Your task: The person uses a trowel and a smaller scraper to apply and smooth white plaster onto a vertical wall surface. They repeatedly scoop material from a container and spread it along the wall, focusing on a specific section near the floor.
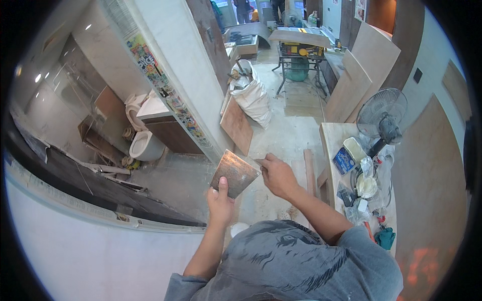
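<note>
My left hand (221, 200) grips the near left edge of a flat, roughly square board (237, 174), thumb on top. The board is brown-grey, smeared and shiny toward its far corner. Close by its right corner, the fingers of my right hand (278, 175) are closed round a small, thin tool. Only a dark, narrow end of it shows, level with the board's edge, and its kind cannot be made out. Both hands are in front of my body, above the pale floor.
To my right, a wooden bench (329, 145) bears a standing fan (384, 118), a blue tub (344, 160), cables and plastic bags. A white sack (253, 98) and a leaning board (236, 125) stand ahead. Beyond is a table saw (301, 49). Left, through a doorway, is a toilet (145, 145).
</note>
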Motion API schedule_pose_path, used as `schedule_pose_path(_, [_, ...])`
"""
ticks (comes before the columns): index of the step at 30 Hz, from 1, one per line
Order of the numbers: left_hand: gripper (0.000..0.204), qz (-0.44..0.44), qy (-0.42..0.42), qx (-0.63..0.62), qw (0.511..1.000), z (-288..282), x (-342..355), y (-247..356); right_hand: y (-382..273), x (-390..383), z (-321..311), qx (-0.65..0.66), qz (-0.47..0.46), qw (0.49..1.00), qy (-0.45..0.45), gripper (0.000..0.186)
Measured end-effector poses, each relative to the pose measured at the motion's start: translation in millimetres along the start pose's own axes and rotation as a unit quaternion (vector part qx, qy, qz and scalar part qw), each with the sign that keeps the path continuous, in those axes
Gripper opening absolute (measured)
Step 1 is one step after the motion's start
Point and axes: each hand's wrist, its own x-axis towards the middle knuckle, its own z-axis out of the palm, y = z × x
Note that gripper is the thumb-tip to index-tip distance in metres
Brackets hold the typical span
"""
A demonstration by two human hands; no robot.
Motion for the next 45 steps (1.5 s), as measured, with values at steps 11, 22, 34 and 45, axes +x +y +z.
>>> schedule_pose_path(11, [0.026,-0.056,0.045,-0.159,0.985,-1.3,-4.6,15.0,-2.7,-9.6,-37.0,0.525,0.205,0.822,-0.076,0.027])
schedule_pose_path(22, [0.051,-0.049,-0.068,-0.091,0.992,11.3,-22.8,37.6,-37.4,-6.1,-63.0,0.425,0.111,0.892,-0.106,0.033])
schedule_pose_path(34, [0.049,0.103,-0.042,0.096,0.989,35.3,-34.9,33.0,-52.9,-11.2,-74.0,0.438,0.104,0.890,-0.073,0.034])
schedule_pose_path(45, [0.044,0.096,-0.025,0.078,0.992,41.3,-33.6,29.6,-57.0,-11.6,-77.3,0.435,0.107,0.891,-0.073,0.032])
